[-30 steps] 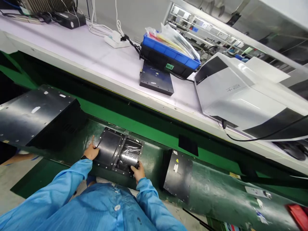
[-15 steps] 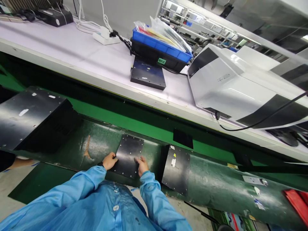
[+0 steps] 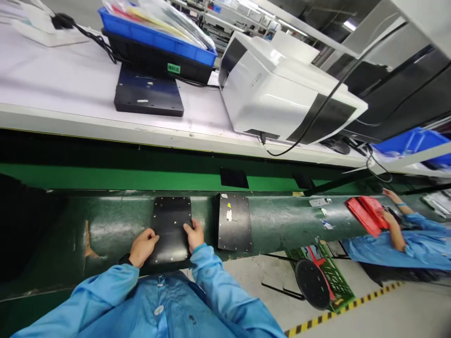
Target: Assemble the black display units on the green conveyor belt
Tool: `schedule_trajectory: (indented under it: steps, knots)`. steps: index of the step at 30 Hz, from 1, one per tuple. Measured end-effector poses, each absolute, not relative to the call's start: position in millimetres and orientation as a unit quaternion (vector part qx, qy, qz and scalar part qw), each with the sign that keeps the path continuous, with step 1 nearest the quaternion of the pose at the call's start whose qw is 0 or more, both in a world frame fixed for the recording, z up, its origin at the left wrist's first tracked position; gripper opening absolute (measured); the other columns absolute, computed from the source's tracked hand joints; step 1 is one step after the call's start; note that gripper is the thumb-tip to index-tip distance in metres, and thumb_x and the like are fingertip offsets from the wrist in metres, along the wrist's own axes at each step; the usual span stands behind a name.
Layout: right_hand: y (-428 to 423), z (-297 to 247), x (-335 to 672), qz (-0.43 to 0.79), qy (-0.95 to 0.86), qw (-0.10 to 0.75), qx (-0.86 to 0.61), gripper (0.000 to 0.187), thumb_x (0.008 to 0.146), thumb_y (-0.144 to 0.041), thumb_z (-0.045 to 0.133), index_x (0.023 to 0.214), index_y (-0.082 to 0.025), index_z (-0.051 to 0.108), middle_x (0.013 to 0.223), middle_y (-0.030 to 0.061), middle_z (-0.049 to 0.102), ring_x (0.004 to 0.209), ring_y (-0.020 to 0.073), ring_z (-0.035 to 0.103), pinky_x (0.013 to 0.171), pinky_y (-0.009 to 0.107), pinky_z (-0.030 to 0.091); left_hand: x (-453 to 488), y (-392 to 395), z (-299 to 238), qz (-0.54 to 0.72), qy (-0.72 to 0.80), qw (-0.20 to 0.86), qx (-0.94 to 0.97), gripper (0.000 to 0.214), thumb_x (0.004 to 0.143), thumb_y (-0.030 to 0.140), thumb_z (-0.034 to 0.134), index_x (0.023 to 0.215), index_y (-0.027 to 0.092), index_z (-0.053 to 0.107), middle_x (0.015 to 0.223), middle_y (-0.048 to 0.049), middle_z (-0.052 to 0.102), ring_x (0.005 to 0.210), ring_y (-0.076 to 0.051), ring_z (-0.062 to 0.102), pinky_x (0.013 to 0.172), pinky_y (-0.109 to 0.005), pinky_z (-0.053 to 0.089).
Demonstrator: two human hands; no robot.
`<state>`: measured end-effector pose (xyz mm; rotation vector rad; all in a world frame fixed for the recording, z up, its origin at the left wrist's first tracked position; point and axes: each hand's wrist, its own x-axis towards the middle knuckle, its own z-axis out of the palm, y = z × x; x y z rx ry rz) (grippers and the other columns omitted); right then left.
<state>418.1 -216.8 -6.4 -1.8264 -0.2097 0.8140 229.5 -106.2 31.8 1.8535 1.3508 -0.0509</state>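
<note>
From where I stand, the green work surface [image 3: 123, 225] bears a torn brown patch [image 3: 89, 241] at far left. Next comes the person's left hand [image 3: 143, 245], its fingers curled nearly closed, gripping the left edge of a black panel [image 3: 172, 227]. The panel, dotted with pale spots along its border, is right in front of the person's body, between both hands. The right hand [image 3: 195, 234] grips the opposite edge, thumb over the top; its other fingers are partly hidden. Just beside it is a stack of black panels [image 3: 234, 223] with white and yellow scraps on top. Well apart at far right, a co-worker's hand [image 3: 390, 219] is at a red object [image 3: 364, 216].
</note>
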Motion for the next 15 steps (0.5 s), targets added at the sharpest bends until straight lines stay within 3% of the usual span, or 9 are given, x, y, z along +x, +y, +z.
schedule_trajectory:
  steps: [3,9,15]
  knots:
    - [-266.2,24.8,469.8,0.269,-0.094,0.573,-0.769,0.066,0.072,-0.044,0.078,0.132,-0.018,0.065,0.132,0.0119,0.071,0.125,0.0295,0.065,0.108,0.039,0.05,274.7,-129.0,72.5,0.022,0.46,0.44,0.771,0.015,0.09,0.038,0.054,0.081,0.026,0.058,0.092,-0.0026,0.069,0.097,-0.024,0.064,0.087,-0.035,0.049]
    - [-361.0,49.0,601.6,0.134,-0.073,0.515,-0.843,0.079,0.069,-0.057,0.077,0.133,-0.013,0.067,0.131,0.0164,0.071,0.126,0.0324,0.064,0.108,0.041,0.049,414.0,-184.7,99.8,0.016,0.309,0.526,0.792,0.004,0.082,0.028,0.065,0.085,0.026,0.065,0.107,-0.0076,0.07,0.107,-0.025,0.064,0.096,-0.036,0.048]
    - [-404.8,24.1,658.5,0.163,-0.073,0.412,-0.893,0.088,0.067,-0.058,0.078,0.143,-0.018,0.063,0.14,0.0131,0.067,0.135,0.0321,0.06,0.116,0.042,0.045,470.3,-216.6,48.3,-0.03,0.324,0.565,0.759,0.045,0.079,0.024,0.07,0.123,0.021,0.063,0.134,-0.0142,0.065,0.128,-0.028,0.059,0.107,-0.037,0.045]
